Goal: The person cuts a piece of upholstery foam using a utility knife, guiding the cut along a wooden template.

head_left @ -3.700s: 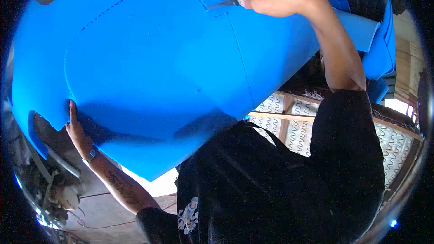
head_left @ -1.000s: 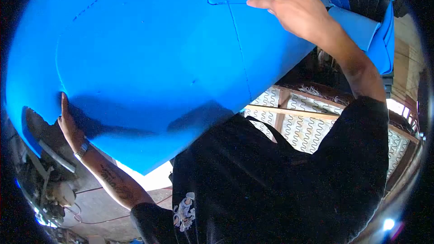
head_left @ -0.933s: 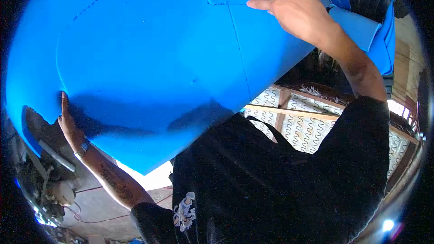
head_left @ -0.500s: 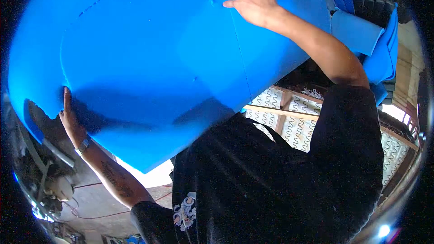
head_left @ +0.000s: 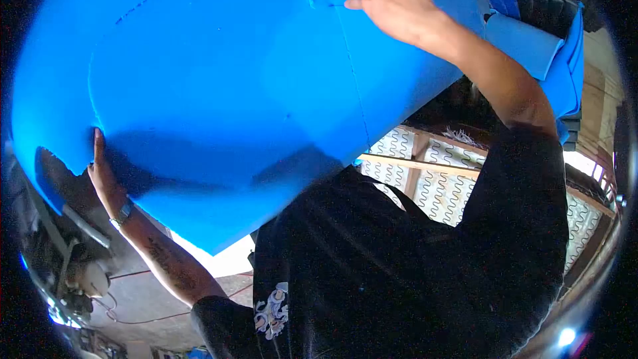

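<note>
spread across most of the view: large blue foam sheet (head_left: 219,80), scored with a dashed cut line (head_left: 352,73). flat and open against the sheet's lower left edge, fingers straight: left hand (head_left: 106,176), wristwatch (head_left: 121,213) on the wrist. resting loosely open on the sheet's upper part, index finger stretched to the junction of the cut lines, gripping nothing: right hand (head_left: 399,6). beyond, wooden frame with zigzag springs (head_left: 438,179).

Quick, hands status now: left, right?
Left hand: open, flat against the blue foam sheet.
Right hand: on the sheet's cut line, forefinger out; grip cannot be told.
</note>
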A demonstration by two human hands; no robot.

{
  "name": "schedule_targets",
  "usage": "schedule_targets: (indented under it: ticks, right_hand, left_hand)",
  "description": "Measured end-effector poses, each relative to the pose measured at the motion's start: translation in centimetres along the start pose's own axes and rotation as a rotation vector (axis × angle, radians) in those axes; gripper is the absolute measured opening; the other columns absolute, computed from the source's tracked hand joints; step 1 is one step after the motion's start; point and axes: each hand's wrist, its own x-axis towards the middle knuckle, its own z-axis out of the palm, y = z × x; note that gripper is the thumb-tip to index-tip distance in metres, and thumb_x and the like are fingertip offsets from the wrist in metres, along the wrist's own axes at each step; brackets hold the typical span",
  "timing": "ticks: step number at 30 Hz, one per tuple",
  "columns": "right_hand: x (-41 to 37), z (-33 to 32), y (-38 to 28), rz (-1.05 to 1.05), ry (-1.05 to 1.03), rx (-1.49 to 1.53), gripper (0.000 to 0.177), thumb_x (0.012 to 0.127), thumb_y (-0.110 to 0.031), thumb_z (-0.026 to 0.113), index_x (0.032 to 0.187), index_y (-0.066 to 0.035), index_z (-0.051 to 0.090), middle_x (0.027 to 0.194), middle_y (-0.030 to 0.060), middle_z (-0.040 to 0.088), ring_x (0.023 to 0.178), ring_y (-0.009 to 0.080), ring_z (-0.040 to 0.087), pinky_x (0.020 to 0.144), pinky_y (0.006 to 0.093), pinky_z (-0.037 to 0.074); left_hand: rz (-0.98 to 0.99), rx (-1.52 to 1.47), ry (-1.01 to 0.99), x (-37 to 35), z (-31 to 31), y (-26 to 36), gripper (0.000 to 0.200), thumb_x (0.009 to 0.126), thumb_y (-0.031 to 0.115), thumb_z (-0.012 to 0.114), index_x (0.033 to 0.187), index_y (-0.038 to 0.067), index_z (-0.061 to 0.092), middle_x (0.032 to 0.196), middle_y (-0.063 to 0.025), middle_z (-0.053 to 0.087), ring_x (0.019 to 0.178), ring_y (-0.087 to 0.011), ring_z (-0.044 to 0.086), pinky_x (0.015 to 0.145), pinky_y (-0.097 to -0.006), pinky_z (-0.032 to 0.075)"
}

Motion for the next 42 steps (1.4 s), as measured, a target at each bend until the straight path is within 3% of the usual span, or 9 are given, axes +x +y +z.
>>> schedule_targets:
  ticks: [12, 13, 15, 20, 24, 27, 31, 35, 42]
  right_hand:
    - [-9.7, -7.6, 7.4, -0.099, 0.311, 0.225, 0.034, 0.081, -0.013, 0.056, 0.114, -0.016, 0.063, 0.099, 0.0161, 0.066, 0.084, 0.0297, 0.064, 0.074, 0.0405, 0.051]
    - [-11.3, -8.7, 8.6, 0.002, 0.385, 0.278, 0.036, 0.083, -0.013, 0.056, 0.118, -0.016, 0.060, 0.102, 0.0142, 0.066, 0.082, 0.0266, 0.064, 0.073, 0.0379, 0.051]
    - [-12.1, -8.4, 11.1, 0.256, 0.583, 0.475, 0.034, 0.087, -0.015, 0.056, 0.121, -0.013, 0.057, 0.100, 0.0100, 0.066, 0.075, 0.0202, 0.062, 0.067, 0.0332, 0.050]
    - [-9.4, 10.8, 11.5, 0.904, 0.827, 1.302, 0.023, 0.092, -0.031, 0.055, 0.081, -0.011, 0.054, 0.060, -0.0056, 0.048, 0.048, 0.0070, 0.043, 0.046, 0.0258, 0.036]
    - [-14.7, 33.0, 1.7, 1.437, 1.381, 2.113, 0.038, 0.093, -0.031, 0.053, 0.122, -0.006, 0.052, 0.087, 0.0036, 0.054, 0.074, 0.0107, 0.050, 0.064, 0.0258, 0.042]
    - [-18.5, 42.0, -4.2, 1.713, 1.035, 1.917, 0.044, 0.094, -0.030, 0.047, 0.129, -0.003, 0.043, 0.110, 0.0120, 0.046, 0.098, 0.0226, 0.043, 0.083, 0.0368, 0.036]
    - [-18.8, 50.8, -9.9, 1.103, 0.128, 0.361, 0.053, 0.096, -0.028, 0.039, 0.139, 0.002, 0.031, 0.141, 0.0233, 0.035, 0.130, 0.0385, 0.034, 0.108, 0.0513, 0.028]
    - [-14.6, 48.3, -9.9, 1.216, 0.125, 0.748, 0.053, 0.095, -0.030, 0.043, 0.136, 0.002, 0.032, 0.136, 0.0238, 0.038, 0.125, 0.0387, 0.038, 0.102, 0.0523, 0.032]
    - [-3.4, 34.4, -10.1, 1.117, 0.757, 1.501, 0.055, 0.093, -0.033, 0.049, 0.133, 0.001, 0.035, 0.128, 0.0248, 0.043, 0.118, 0.0392, 0.045, 0.092, 0.0539, 0.040]
  left_hand:
    - [-0.009, 0.183, -0.114, -1.6, -0.8, 0.9, 0.052, 0.085, 0.044, 0.062, 0.109, -0.002, 0.065, 0.064, -0.0004, 0.052, 0.053, -0.0064, 0.043, 0.050, -0.0273, 0.036]
    - [-0.036, 0.315, -0.147, -2.8, -0.6, 2.2, 0.050, 0.083, 0.053, 0.061, 0.085, 0.003, 0.068, 0.071, -0.0028, 0.056, 0.062, -0.0093, 0.046, 0.054, -0.0265, 0.038]
    - [0.181, 0.144, -0.112, -1.6, -1.1, 0.0, 0.057, 0.084, 0.041, 0.064, 0.124, 0.000, 0.055, 0.089, -0.0055, 0.060, 0.071, -0.0117, 0.053, 0.065, -0.0259, 0.044]
    - [0.376, -0.064, -0.031, -9.0, 1.3, 6.5, 0.069, 0.081, 0.027, 0.071, 0.134, 0.000, 0.037, 0.115, -0.0113, 0.055, 0.099, -0.0182, 0.053, 0.090, -0.0306, 0.041]
    - [0.393, -0.125, -0.059, -11.1, 2.5, 11.6, 0.081, 0.079, 0.010, 0.073, 0.140, -0.006, 0.022, 0.132, -0.0194, 0.040, 0.111, -0.0233, 0.051, 0.093, -0.0323, 0.044]
    - [0.695, 0.092, -0.153, -14.7, 5.4, 19.6, 0.082, 0.075, 0.013, 0.077, 0.138, -0.003, 0.027, 0.129, -0.0199, 0.043, 0.105, -0.0224, 0.054, 0.086, -0.0297, 0.049]
    - [1.065, 0.073, -0.267, -18.0, 10.6, 27.3, 0.083, 0.073, 0.015, 0.079, 0.140, 0.005, 0.030, 0.117, -0.0131, 0.055, 0.104, -0.0192, 0.055, 0.085, -0.0313, 0.050]
    - [1.241, 0.416, -0.177, -23.2, 14.7, 33.9, 0.083, 0.069, 0.034, 0.080, 0.138, 0.014, 0.037, 0.087, -0.0123, 0.063, 0.084, -0.0233, 0.061, 0.074, -0.0379, 0.051]
    - [1.489, 0.490, 0.133, -25.4, 13.0, 41.0, 0.094, 0.060, 0.040, 0.083, 0.136, 0.009, 0.037, 0.102, -0.0201, 0.063, 0.097, -0.0346, 0.061, 0.084, -0.0423, 0.049]
